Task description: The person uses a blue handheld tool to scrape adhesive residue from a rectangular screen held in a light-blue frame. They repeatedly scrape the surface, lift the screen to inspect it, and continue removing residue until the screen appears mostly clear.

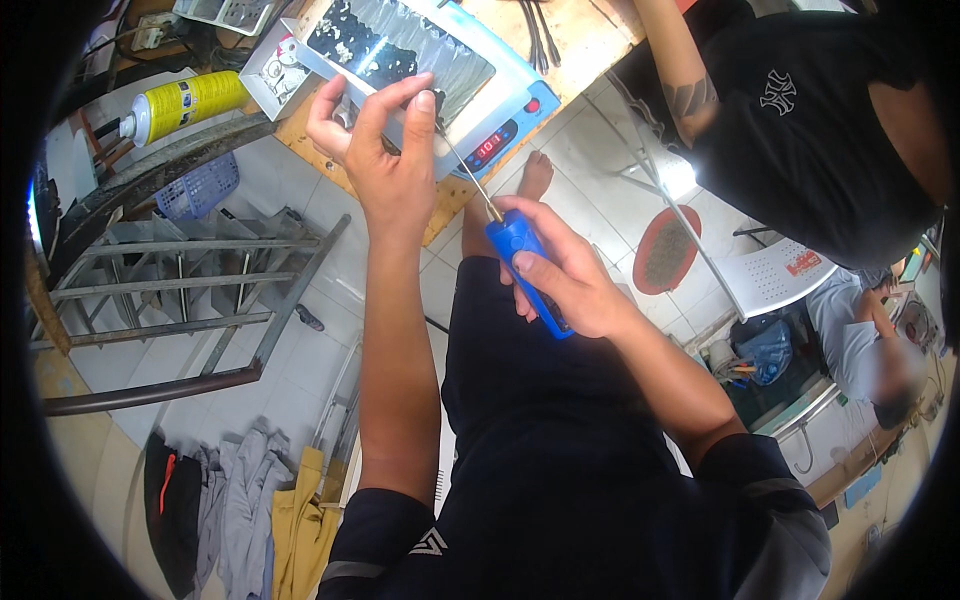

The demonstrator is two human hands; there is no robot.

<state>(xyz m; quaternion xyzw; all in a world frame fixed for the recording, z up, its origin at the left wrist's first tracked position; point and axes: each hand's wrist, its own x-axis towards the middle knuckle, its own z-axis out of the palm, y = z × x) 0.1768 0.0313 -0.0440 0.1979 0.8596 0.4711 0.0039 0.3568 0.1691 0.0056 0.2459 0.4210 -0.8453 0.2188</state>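
My right hand [565, 275] is wrapped round a blue-handled tool [528, 272]. Its long thin metal shaft slants up and left to the fingertips of my left hand [388, 165]. Thumb and forefinger of that hand are pinched together, with a small dark bit beside them that is too small to name. Both hands are at the near edge of a blue-framed heating plate [515, 100], which has a red digital display and a red button. On the plate lies a shiny flat sheet [400, 50], partly covered in black flakes and bits.
The plate rests on a wooden table [590, 35], with thin dark tools [540, 35] at the back. At left are a white box [265, 75], a yellow spray can [190, 105] and a metal rack [180, 290]. A person in black [820, 130] sits at right near a white chair [775, 275].
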